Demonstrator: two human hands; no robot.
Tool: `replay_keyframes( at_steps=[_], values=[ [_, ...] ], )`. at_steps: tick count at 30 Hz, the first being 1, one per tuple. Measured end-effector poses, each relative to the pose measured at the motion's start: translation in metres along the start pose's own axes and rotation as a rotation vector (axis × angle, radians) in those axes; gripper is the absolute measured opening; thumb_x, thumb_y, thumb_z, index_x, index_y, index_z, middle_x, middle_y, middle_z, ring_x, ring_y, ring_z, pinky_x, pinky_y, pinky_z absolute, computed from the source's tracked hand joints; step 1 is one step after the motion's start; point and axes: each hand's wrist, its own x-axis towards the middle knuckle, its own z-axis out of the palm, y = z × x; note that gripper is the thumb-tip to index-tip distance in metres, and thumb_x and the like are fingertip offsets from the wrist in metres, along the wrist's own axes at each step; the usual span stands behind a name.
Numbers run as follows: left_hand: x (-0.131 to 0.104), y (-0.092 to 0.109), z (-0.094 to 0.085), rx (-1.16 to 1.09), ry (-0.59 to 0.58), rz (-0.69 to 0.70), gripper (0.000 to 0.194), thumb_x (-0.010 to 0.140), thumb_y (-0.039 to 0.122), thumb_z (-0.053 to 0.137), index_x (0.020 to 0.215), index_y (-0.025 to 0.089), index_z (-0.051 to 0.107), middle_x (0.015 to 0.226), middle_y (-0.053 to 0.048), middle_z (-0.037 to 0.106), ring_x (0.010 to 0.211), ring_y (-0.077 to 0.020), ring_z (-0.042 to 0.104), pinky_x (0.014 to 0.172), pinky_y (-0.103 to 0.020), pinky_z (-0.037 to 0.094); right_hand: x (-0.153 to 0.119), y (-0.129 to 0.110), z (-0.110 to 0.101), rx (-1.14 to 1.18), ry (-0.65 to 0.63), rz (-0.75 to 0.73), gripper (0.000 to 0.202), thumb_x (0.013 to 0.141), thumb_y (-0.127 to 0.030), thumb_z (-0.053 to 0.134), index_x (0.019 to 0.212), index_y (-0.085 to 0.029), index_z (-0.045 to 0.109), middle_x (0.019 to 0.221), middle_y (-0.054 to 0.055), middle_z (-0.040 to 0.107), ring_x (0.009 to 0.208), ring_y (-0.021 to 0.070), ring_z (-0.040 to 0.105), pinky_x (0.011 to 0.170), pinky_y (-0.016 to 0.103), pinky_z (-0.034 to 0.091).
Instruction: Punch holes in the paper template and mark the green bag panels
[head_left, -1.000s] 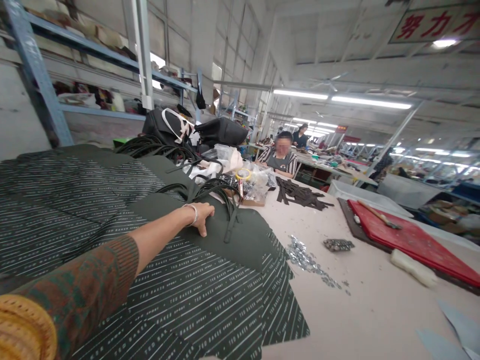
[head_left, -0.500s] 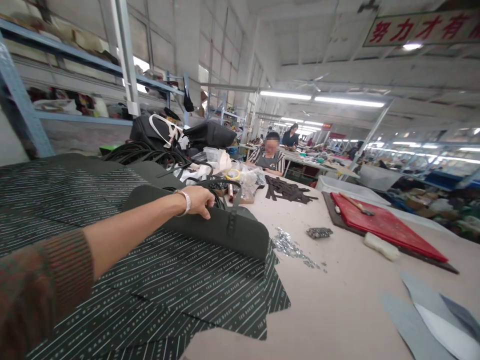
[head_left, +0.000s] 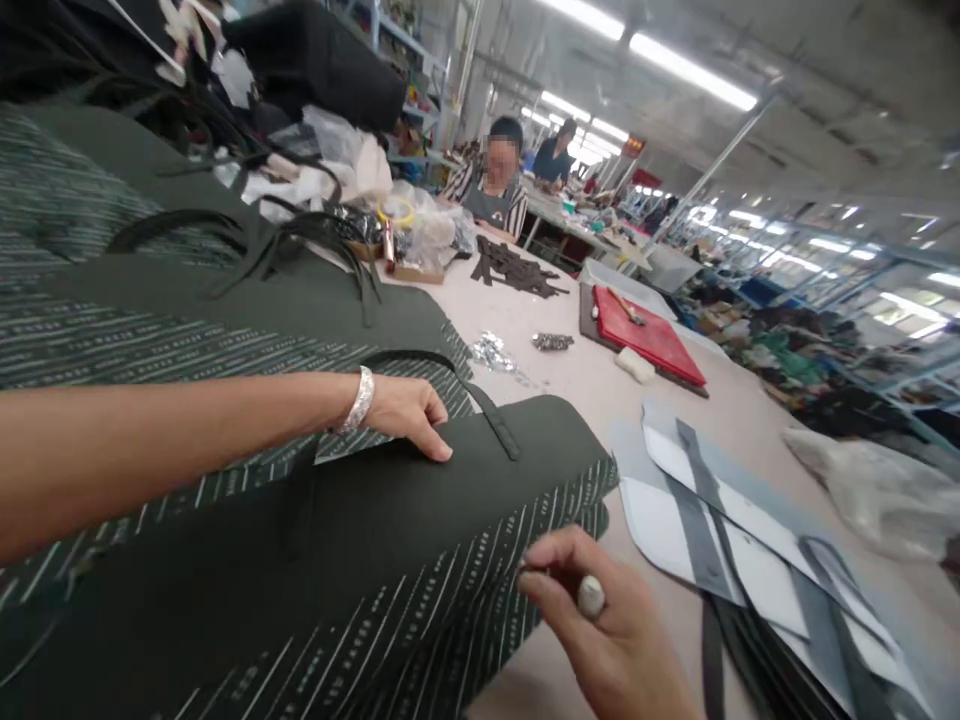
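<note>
My left hand (head_left: 405, 408), with a silver bracelet at the wrist, is closed on the upper edge of a dark green bag panel (head_left: 450, 480), thumb in front and fingers behind. A strap handle (head_left: 491, 415) arches over that edge, its end lying on the panel. Below it spreads dark lining fabric (head_left: 405, 615) with white stripes and lettering. My right hand (head_left: 600, 610), wearing a large ring, is in a pinch over the lining's right edge. Whatever sits between its fingertips is too small to make out. More green panels (head_left: 360, 310) with straps overlap behind my left hand.
Metal bits (head_left: 491, 350), a studded dark piece (head_left: 553, 342) and dark strips (head_left: 517, 268) lie on the table. A hammer (head_left: 626, 305) rests on a red pad (head_left: 649, 335). Pale panels with straps (head_left: 720, 510) are at right. A person (head_left: 495, 185) sits across.
My left hand has a green panel nearer to me, and its strap handle now shows. My right hand has come into view. The camera has turned right and down, showing the pale strapped panels.
</note>
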Motion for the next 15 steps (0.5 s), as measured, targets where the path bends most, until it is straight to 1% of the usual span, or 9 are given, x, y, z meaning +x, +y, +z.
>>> replay_keyframes(
  at_steps=[2, 3, 5, 7, 9, 11, 14, 15],
  values=[
    [0.015, -0.012, 0.024, -0.046, -0.040, -0.040, 0.032, 0.063, 0.046, 0.068, 0.072, 0.016, 0.066, 0.067, 0.001, 0.065, 0.063, -0.0141, 0.057, 0.057, -0.022, 0.042, 0.002, 0.007, 0.017, 0.009, -0.084, 0.052, 0.007, 0.084, -0.026, 0.059, 0.084, -0.022, 0.065, 0.066, -0.004, 0.060, 0.056, 0.0099, 0.051, 0.052, 0.019, 0.040],
    [0.021, -0.018, 0.032, -0.062, -0.055, -0.059, 0.031, 0.064, 0.044, 0.067, 0.075, 0.016, 0.068, 0.070, 0.000, 0.067, 0.066, -0.0144, 0.058, 0.058, -0.022, 0.043, 0.004, 0.011, 0.025, 0.021, -0.121, 0.092, 0.007, 0.084, -0.024, 0.059, 0.085, -0.022, 0.065, 0.067, -0.004, 0.061, 0.056, 0.0096, 0.050, 0.053, 0.019, 0.040],
    [0.029, -0.027, 0.041, -0.081, -0.072, -0.096, 0.031, 0.065, 0.042, 0.066, 0.080, 0.016, 0.069, 0.075, 0.000, 0.069, 0.070, -0.0146, 0.060, 0.060, -0.021, 0.044, 0.007, 0.019, 0.038, 0.041, -0.184, 0.168, 0.007, 0.083, -0.021, 0.059, 0.084, -0.021, 0.066, 0.062, -0.006, 0.058, 0.053, 0.0089, 0.047, 0.050, 0.019, 0.036],
    [0.034, -0.033, 0.043, -0.095, -0.101, -0.133, 0.031, 0.066, 0.041, 0.066, 0.083, 0.015, 0.069, 0.075, -0.001, 0.069, 0.070, -0.0148, 0.060, 0.060, -0.021, 0.045, 0.012, 0.025, 0.045, 0.050, -0.228, 0.204, 0.007, 0.081, -0.018, 0.061, 0.078, -0.020, 0.067, 0.060, -0.006, 0.055, 0.053, 0.0084, 0.046, 0.051, 0.019, 0.035],
    [0.038, -0.037, 0.040, -0.106, -0.151, -0.166, 0.033, 0.066, 0.041, 0.068, 0.085, 0.014, 0.070, 0.074, -0.002, 0.069, 0.068, -0.0156, 0.061, 0.059, -0.022, 0.046, 0.018, 0.027, 0.049, 0.062, -0.260, 0.205, 0.007, 0.079, -0.016, 0.062, 0.077, -0.020, 0.067, 0.064, -0.006, 0.059, 0.056, 0.0082, 0.048, 0.054, 0.019, 0.037],
    [0.040, -0.039, 0.037, -0.116, -0.201, -0.189, 0.033, 0.063, 0.039, 0.072, 0.086, 0.014, 0.071, 0.073, -0.003, 0.069, 0.065, -0.0165, 0.061, 0.058, -0.024, 0.046, 0.024, 0.028, 0.052, 0.068, -0.298, 0.216, 0.007, 0.080, -0.016, 0.063, 0.078, -0.021, 0.068, 0.066, -0.006, 0.061, 0.058, 0.0081, 0.051, 0.056, 0.018, 0.038],
    [0.041, -0.040, 0.034, -0.153, -0.240, -0.215, 0.035, 0.062, 0.039, 0.076, 0.084, 0.013, 0.072, 0.072, -0.005, 0.068, 0.061, -0.0172, 0.060, 0.056, -0.026, 0.046, 0.030, 0.029, 0.059, 0.075, -0.380, 0.264, 0.006, 0.081, -0.019, 0.063, 0.080, -0.021, 0.068, 0.061, -0.007, 0.058, 0.055, 0.0078, 0.049, 0.053, 0.018, 0.037],
    [0.041, -0.040, 0.033, -0.190, -0.273, -0.219, 0.036, 0.062, 0.041, 0.076, 0.084, 0.013, 0.071, 0.073, -0.006, 0.069, 0.061, -0.0176, 0.060, 0.055, -0.027, 0.046, 0.032, 0.029, 0.060, 0.078, -0.408, 0.279, 0.006, 0.081, -0.020, 0.063, 0.080, -0.021, 0.068, 0.061, -0.007, 0.058, 0.053, 0.0077, 0.049, 0.052, 0.019, 0.037]
  ],
)
